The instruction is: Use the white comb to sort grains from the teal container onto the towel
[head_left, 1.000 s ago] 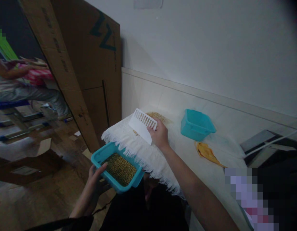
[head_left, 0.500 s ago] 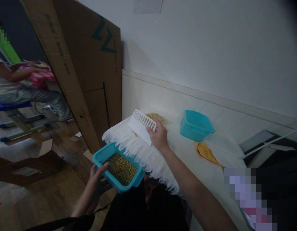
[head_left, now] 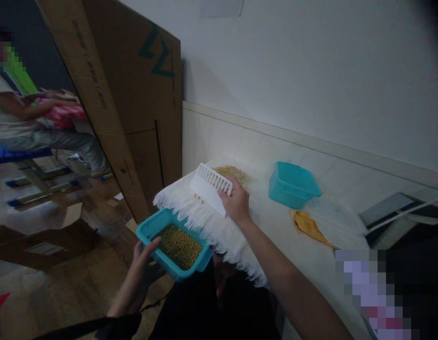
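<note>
My left hand (head_left: 143,259) grips a teal plastic tub (head_left: 161,267) by its near left rim, thumb over the edge. Green and yellowish beans (head_left: 179,248) fill its lower part. The tub sits just under the fringed edge of a white cloth (head_left: 176,192) that hangs over the table's front. My right hand (head_left: 236,202) is closed on a white slotted scraper (head_left: 208,191), which rests on the cloth with its slots facing away. A few loose beans (head_left: 197,197) lie on the cloth before its straight edge. Behind the scraper is a pile of pale beans (head_left: 231,172).
A second teal tub (head_left: 295,186) stands on the table to the right, near a yellow-orange flat object (head_left: 309,224) and a clear plastic sheet or lid (head_left: 337,215). A tall cardboard box (head_left: 133,94) rises at left. Farther left a person (head_left: 34,118) sits on a stool.
The whole view has shifted slightly, so the surroundings appear a little farther right. Both hands keep their grips; the few beans by the scraper's edge lie slightly differently.
</note>
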### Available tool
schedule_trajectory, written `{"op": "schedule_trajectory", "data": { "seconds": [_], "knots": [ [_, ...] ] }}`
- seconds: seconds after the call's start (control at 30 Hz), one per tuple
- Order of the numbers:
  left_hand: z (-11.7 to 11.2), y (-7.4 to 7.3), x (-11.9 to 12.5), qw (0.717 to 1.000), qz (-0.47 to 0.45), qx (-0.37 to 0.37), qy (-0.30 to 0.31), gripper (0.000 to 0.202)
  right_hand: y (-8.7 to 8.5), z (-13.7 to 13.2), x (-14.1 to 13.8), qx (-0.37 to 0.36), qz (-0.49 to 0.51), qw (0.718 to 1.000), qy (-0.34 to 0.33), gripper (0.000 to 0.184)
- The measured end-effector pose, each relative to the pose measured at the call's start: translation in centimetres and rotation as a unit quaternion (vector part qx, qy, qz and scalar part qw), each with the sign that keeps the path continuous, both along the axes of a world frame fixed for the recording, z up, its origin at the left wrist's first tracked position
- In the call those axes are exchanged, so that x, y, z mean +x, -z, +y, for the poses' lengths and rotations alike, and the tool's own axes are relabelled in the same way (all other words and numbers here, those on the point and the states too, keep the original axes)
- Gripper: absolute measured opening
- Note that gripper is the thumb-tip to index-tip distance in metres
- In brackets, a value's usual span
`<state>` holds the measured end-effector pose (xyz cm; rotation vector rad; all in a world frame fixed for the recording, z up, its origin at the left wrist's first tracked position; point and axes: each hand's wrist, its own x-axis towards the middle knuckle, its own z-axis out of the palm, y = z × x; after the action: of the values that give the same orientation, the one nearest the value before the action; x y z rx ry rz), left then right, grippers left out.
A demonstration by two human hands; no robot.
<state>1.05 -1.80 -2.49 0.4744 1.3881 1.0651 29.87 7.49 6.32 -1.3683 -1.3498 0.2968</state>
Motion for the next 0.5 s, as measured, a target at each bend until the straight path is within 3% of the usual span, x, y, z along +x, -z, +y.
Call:
{"op": "schedule_trajectory", "data": {
  "seconds": [0.27,0.5],
  "knots": [
    [-0.1,-1.0,-0.3,1.0,-0.006,0.02,-0.004,0.086,-1.9,-0.3,2.6,-0.015,-0.035,0.997,0.068,0.019],
    [0.4,-1.2,-1.0,1.0,0.006,0.03,0.006,0.084,-4.4,-0.5,6.2,-0.118,-0.074,0.989,-0.039,0.022]
  ]
}}
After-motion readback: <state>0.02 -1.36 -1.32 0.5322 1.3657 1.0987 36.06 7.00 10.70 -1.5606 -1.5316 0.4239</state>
